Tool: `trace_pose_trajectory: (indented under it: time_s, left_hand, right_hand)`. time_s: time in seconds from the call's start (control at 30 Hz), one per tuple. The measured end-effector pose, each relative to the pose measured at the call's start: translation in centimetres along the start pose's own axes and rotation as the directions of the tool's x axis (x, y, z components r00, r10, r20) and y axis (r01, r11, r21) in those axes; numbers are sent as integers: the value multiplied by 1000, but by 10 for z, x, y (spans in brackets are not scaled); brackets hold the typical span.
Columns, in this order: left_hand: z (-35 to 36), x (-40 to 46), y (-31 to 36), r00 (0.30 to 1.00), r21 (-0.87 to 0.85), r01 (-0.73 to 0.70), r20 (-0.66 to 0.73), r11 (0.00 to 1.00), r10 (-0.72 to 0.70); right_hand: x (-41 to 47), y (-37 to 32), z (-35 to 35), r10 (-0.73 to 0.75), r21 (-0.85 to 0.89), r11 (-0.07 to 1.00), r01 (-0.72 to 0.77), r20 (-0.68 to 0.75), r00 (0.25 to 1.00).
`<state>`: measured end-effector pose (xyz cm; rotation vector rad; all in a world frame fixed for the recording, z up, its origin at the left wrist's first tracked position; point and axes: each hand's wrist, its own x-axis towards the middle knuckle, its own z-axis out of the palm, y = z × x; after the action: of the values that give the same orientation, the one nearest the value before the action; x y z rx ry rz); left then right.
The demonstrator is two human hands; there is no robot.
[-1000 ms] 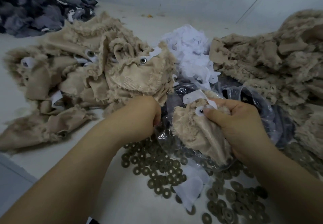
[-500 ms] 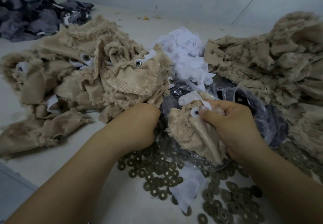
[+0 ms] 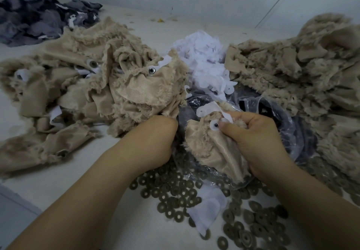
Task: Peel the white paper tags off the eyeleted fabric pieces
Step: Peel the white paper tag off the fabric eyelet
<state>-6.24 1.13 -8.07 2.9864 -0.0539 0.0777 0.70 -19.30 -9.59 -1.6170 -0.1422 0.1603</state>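
Note:
My right hand [image 3: 253,138] grips a tan fuzzy fabric piece [image 3: 210,150] over a plastic bag. Its thumb presses beside the dark eyelet [image 3: 215,126], where a white paper tag [image 3: 206,109] still sticks and curls up to the left. My left hand [image 3: 153,140] is just left of the piece, knuckles up, with its fingers curled down out of sight at the bag's edge. On the left lies a heap of tan pieces [image 3: 116,90] with eyelets and white tags. A mound of loose white tags [image 3: 202,62] sits behind the bag.
A second tan fabric heap [image 3: 296,78] fills the right side. The crinkled clear plastic bag [image 3: 272,111] lies under the held piece. Several round brown washers [image 3: 175,193] and a white paper scrap [image 3: 210,208] are scattered in front. Dark grey fabric [image 3: 29,16] is piled at the far left.
My left hand has dipped slightly lower toward the bag's edge. My right hand keeps the same hold on the tan piece and its tag.

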Motion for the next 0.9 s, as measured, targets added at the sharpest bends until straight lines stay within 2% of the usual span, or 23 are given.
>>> trace_pose_trajectory:
  time_s: [0.3, 0.47, 0.6, 0.67, 0.9]
  left_hand:
    - [4, -2, 0, 998, 6, -14, -58, 1000, 14]
    - [0, -6, -4, 995, -30, 22, -96, 999, -25]
    - [3, -11, -4, 982, 60, 116, -158, 991, -105]
    - [8, -11, -1, 983, 84, 104, -161, 991, -90]
    - [2, -12, 1, 996, -109, 15, -84, 994, -25]
  right_hand:
    - [1, 2, 0, -8, -2, 1000, 8, 2, 1000]
    - [1, 3, 1, -15, -25, 1000, 15, 5, 1000]
    - [1, 3, -1, -31, -42, 999, 31, 6, 1000]
    - [0, 3, -1, -34, -53, 998, 34, 3, 999]
    - [-3, 1, 0, -60, -83, 995, 60, 6, 998]
